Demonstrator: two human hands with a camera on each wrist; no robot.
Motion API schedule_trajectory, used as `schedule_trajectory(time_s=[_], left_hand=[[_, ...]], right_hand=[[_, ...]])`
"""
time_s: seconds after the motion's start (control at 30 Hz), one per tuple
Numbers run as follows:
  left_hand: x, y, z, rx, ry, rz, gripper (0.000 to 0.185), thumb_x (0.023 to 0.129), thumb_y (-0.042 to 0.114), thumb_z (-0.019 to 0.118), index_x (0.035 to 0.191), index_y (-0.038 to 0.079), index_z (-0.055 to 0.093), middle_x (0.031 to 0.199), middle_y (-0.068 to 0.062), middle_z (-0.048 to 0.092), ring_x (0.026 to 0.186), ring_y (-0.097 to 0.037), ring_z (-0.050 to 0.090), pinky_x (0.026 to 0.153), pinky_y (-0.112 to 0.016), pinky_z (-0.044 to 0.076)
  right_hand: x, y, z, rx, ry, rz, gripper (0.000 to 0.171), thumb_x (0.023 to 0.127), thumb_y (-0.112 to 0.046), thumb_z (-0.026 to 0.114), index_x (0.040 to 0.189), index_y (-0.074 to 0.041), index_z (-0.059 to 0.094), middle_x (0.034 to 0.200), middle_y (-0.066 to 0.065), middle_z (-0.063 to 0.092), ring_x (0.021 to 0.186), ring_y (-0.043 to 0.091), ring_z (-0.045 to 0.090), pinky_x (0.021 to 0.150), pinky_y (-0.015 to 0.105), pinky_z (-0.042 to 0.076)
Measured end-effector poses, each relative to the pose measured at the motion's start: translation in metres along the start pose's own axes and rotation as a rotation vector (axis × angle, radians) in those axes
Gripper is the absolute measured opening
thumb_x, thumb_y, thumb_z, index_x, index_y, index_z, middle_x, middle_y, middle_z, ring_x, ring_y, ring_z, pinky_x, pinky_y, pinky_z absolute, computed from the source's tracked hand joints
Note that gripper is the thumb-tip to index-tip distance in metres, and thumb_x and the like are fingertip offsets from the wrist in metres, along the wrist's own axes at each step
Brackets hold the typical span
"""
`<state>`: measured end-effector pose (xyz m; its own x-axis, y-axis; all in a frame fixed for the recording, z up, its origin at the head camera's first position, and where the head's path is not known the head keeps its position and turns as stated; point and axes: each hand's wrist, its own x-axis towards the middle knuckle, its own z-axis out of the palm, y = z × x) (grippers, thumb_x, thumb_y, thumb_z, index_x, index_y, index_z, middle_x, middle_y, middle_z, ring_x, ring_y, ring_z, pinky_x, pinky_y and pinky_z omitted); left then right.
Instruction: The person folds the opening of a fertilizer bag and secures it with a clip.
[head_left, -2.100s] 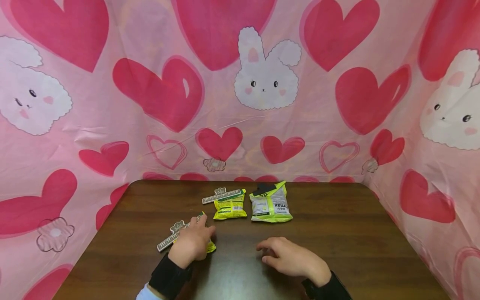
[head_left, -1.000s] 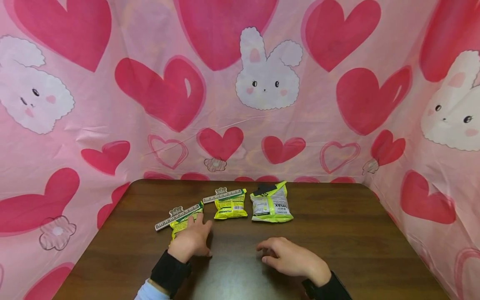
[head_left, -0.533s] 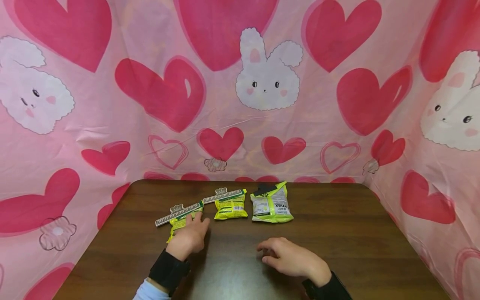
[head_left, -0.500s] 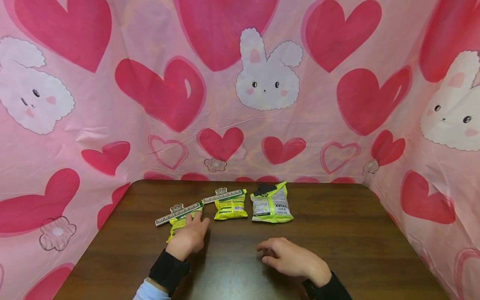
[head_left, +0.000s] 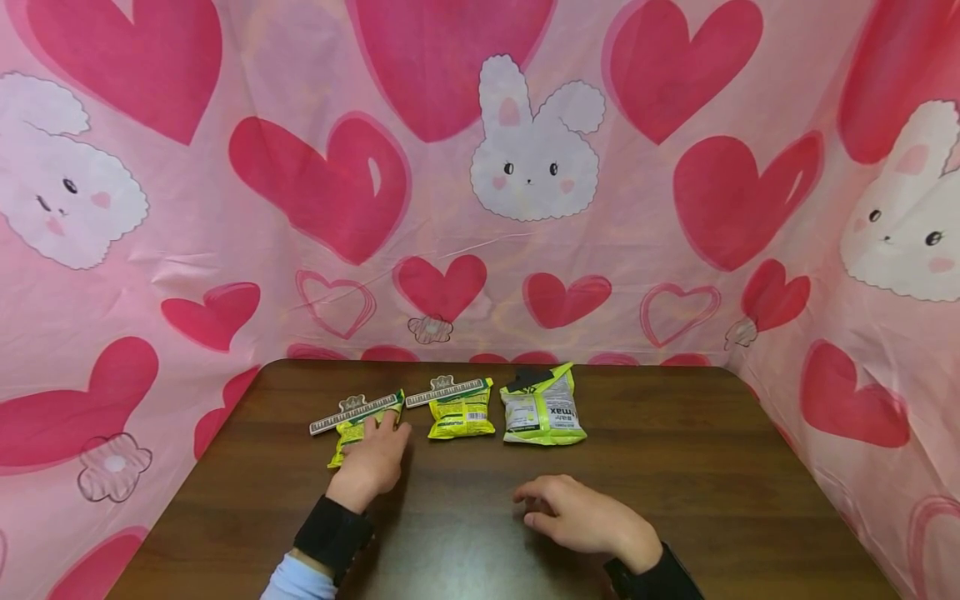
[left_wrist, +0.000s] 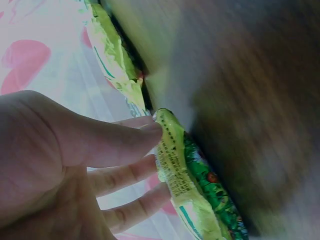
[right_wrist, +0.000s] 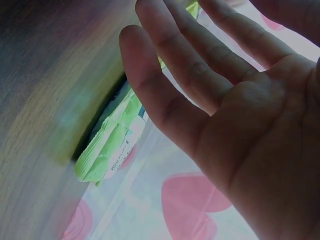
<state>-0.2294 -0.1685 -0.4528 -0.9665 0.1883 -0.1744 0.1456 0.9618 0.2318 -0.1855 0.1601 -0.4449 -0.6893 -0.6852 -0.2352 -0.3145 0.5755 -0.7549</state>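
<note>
My left hand (head_left: 372, 457) rests its fairly straight fingers on a small yellow-green snack packet (head_left: 348, 433), covering part of it. In the left wrist view the thumb (left_wrist: 120, 142) lies along the packet's near end. A long clip with a piano-key pattern (head_left: 354, 414) is fixed across that packet's far edge. Just to the right lies a second yellow packet (head_left: 459, 419) with a matching clip (head_left: 447, 392). My right hand (head_left: 588, 515) stays over the table with loosely bent fingers and nothing in it. A larger grey-and-green packet (head_left: 542, 414) lies beyond it.
A black piece (head_left: 528, 380) sits on the top of the larger packet. The brown wooden table (head_left: 675, 450) ends at a pink cloth (head_left: 442, 200) with hearts and rabbits, which stands at the back and both sides.
The left packet with its clip has slid away toward the table's back, ending roughly level with the other two. My left hand has moved along with it. My right hand has not moved.
</note>
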Motion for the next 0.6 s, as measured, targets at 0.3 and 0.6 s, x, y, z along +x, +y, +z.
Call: schedule_trajectory(time_s=[0.3, 0.6], left_hand=[[0.006, -0.010, 0.002, 0.013, 0.038, 0.019, 0.047, 0.092, -0.003, 0.074, 0.137, 0.000, 0.060, 0.144, -0.026, 0.044, 0.128, -0.052, 0.038, 0.082, -0.086, 0.040], [0.004, -0.015, 0.001, -0.014, 0.061, 0.053, 0.038, 0.096, 0.001, 0.070, 0.133, 0.001, 0.060, 0.143, -0.024, 0.045, 0.129, -0.052, 0.039, 0.083, -0.086, 0.039]], right_hand=[[0.001, 0.000, 0.001, 0.011, -0.006, -0.001, 0.027, 0.102, -0.011, 0.069, 0.128, -0.002, 0.070, 0.114, 0.001, 0.072, 0.092, 0.006, 0.062, 0.086, 0.031, 0.054], [0.004, 0.003, 0.006, -0.008, -0.011, -0.017, 0.027, 0.103, -0.012, 0.068, 0.127, -0.002, 0.070, 0.116, 0.000, 0.071, 0.094, 0.003, 0.061, 0.087, 0.030, 0.053]])
